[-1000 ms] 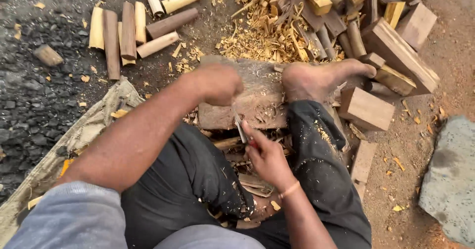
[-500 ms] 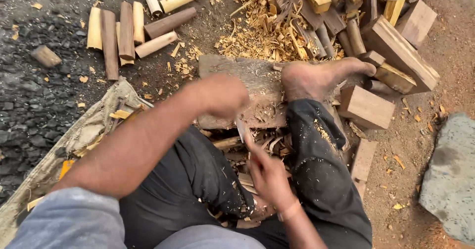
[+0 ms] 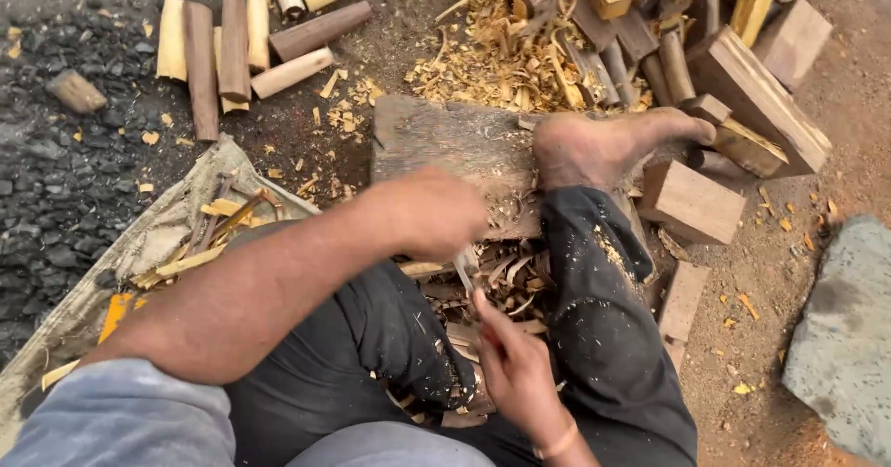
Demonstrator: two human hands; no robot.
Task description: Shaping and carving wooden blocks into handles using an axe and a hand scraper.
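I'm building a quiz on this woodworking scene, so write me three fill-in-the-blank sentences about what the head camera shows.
1. The bare foot rests on a flat wooden ____.
2. The pale curled shavings lie heaped just ____ the slab, toward the top of the picture.
3. The right hand wears a thin ____ at the wrist.
4. The left hand is closed into a ____ above the lap.

Missing words: slab; beyond; bangle; fist
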